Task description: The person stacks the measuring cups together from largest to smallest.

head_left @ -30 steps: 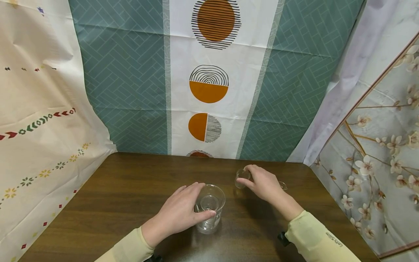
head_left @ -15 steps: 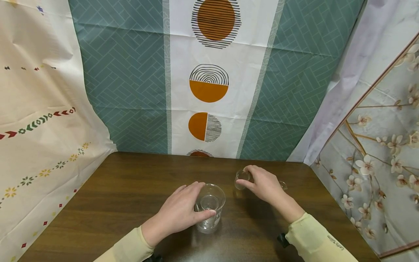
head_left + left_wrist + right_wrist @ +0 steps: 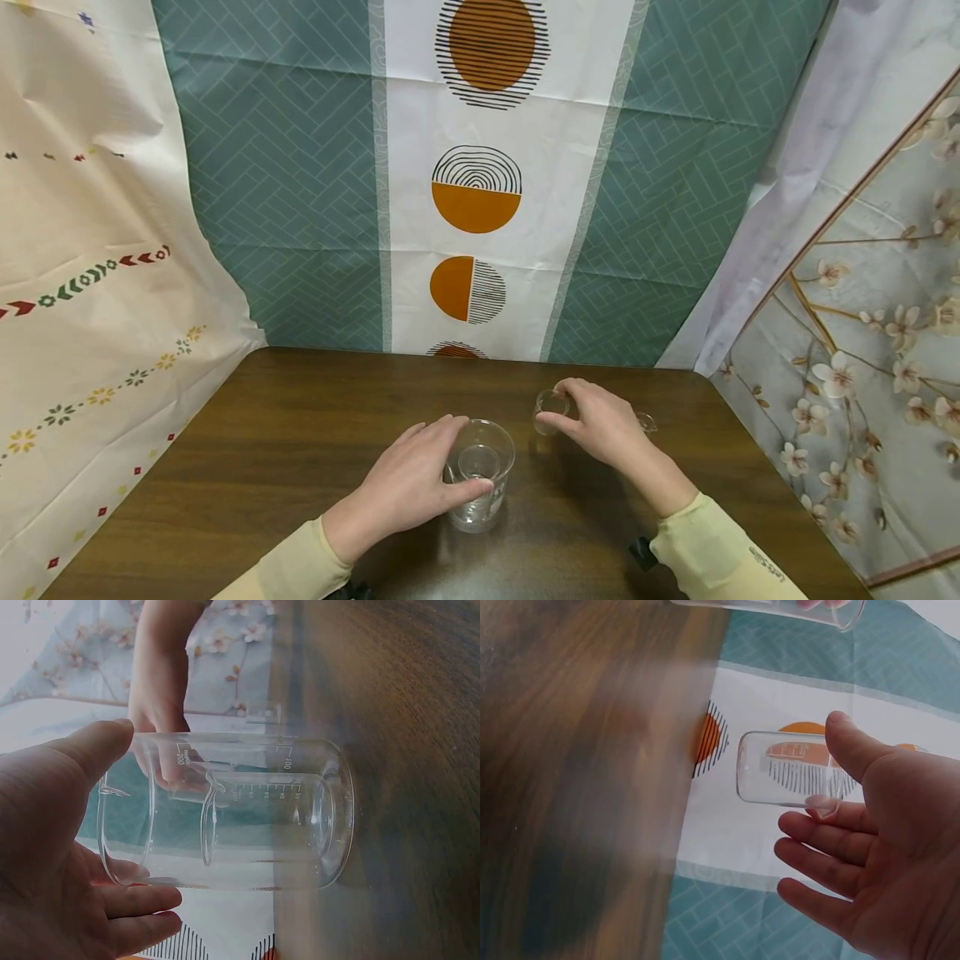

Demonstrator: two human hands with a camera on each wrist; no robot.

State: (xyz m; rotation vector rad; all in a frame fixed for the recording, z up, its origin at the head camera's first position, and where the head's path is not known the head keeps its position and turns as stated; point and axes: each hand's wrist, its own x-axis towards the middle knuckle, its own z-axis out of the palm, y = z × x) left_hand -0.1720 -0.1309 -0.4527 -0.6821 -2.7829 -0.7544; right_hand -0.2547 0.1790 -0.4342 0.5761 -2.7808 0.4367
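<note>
A large clear glass beaker (image 3: 474, 523) stands upright on the table near its middle, with a smaller beaker (image 3: 262, 825) nested inside it. My left hand (image 3: 412, 479) grips the large beaker's rim, thumb on the near side and fingers on the far side. Further back and to the right, my right hand (image 3: 603, 421) pinches the rim of a small clear beaker (image 3: 780, 769) between thumb and index finger. In the right wrist view that beaker hangs just above the table, its other three fingers extended beside it. Behind the right wrist, another small glass vessel (image 3: 647, 422) is partly hidden.
The brown wooden table (image 3: 300, 417) reaches back to a green and white patterned curtain (image 3: 300, 208). A cream cloth (image 3: 97, 333) hangs on the left, and a flowered cloth (image 3: 862, 417) on the right.
The small beaker in my right hand has shifted very slightly to the left. My left hand and the large beaker stay where they were.
</note>
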